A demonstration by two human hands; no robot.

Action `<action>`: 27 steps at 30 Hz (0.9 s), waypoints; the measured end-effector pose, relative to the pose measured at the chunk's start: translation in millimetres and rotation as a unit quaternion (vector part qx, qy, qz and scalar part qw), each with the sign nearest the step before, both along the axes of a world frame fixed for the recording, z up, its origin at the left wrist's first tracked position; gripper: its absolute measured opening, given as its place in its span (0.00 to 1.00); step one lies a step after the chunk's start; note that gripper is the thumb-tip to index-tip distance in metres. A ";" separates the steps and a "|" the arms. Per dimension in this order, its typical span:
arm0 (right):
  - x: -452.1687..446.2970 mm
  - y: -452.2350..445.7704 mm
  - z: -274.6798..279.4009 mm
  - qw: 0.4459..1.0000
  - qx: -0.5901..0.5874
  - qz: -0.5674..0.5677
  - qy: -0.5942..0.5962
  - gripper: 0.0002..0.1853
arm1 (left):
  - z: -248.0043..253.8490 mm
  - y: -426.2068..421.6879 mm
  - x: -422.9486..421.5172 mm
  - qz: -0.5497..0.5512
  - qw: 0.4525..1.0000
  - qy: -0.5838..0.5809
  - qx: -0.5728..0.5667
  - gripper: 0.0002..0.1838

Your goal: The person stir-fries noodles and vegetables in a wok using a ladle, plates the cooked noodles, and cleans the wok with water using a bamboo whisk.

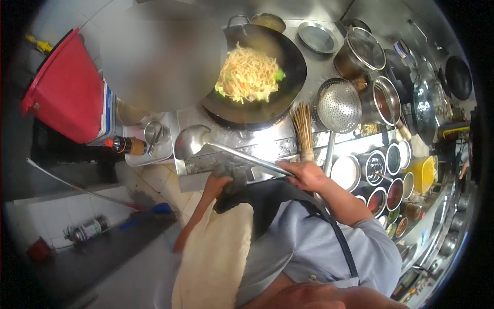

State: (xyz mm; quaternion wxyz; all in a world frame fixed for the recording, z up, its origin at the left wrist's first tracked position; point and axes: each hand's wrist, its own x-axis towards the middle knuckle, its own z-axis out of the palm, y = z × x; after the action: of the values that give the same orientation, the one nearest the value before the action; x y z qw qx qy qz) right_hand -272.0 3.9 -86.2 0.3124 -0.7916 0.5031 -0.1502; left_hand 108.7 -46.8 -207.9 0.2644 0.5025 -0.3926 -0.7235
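Note:
My right hand [304, 176] is wrapped around the long handle of a metal ladle [191, 142]. The ladle's bowl points left, over the front of the steel stove, and looks dry. Close to the stove's front edge, my left hand [218, 184] is closed on what looks like a dark grey cloth [235, 178]; its fingers are partly hidden. Beyond the ladle sits a black wok [290, 56] on the burner. Inside it lies a heap of pale noodles [251, 77] with bits of green leaf. A blurred patch covers the wok's left side.
Right of the wok are a bamboo brush [302, 129], a perforated skimmer [338, 104] and a lidded pot [360, 56]. Several seasoning tubs [346, 172] stand farther right. At left are a red bin [67, 92], a sauce bottle [126, 144] and a small tray [154, 160].

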 end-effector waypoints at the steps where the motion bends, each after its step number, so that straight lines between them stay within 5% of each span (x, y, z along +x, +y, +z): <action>1: 10.6 -1.6 -12.5 0.996 0.042 0.018 0.075 0.36 | -5.7 5.3 13.6 0.016 0.999 -0.031 -0.004 0.22; 8: 74.6 -13.6 -81.7 0.974 0.097 -0.070 0.192 0.33 | 63.3 8.1 27.8 0.013 0.999 -0.046 -0.009 0.22; 10: 88.9 -17.5 -83.8 0.980 0.097 -0.088 0.151 0.28 | 103.7 3.3 25.7 -0.044 0.990 -0.133 0.037 0.23; 12: 94.9 -18.2 -104.9 0.975 0.148 -0.139 0.093 0.22 | 103.9 -3.1 8.9 -0.056 0.989 -0.133 0.022 0.25; 13: 96.7 -12.3 -115.1 0.971 0.153 -0.180 0.043 0.21 | 96.2 4.6 9.8 -0.025 0.999 -0.042 -0.014 0.26; 14: 98.5 -5.6 -121.8 0.963 0.153 -0.221 -0.006 0.20 | 102.9 -1.9 7.3 -0.102 0.990 -0.087 -0.052 0.28; 16: 99.5 -2.2 -118.6 0.957 0.161 -0.242 0.007 0.18 | 107.3 -9.2 -5.2 -0.160 0.961 -0.202 -0.102 0.32; 18: 96.0 10.4 -106.4 0.952 0.119 -0.282 0.012 0.17 | 55.3 -24.5 18.9 -0.185 0.917 -0.315 -0.162 0.37; 22: 33.7 81.4 -17.2 0.947 0.035 -0.318 -0.013 0.17 | 24.9 -44.5 2.0 -0.213 0.882 -0.358 -0.217 0.38; 25: -22.5 161.5 19.6 0.804 0.010 -0.594 -0.023 0.14 | -3.2 -60.1 -12.9 -0.210 0.846 -0.426 -0.243 0.36; 27: -69.9 231.6 -4.5 0.660 -0.203 -0.723 0.020 0.14 | 56.6 -15.1 -63.4 -0.220 0.873 -0.225 -0.373 0.34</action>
State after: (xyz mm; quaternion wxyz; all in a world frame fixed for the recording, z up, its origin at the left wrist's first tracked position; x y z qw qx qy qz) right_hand -341.9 235.5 -90.7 -0.0735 -0.2255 0.8800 -0.4115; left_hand 45.3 -61.8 -151.3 0.1707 0.4163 -0.7827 -0.4301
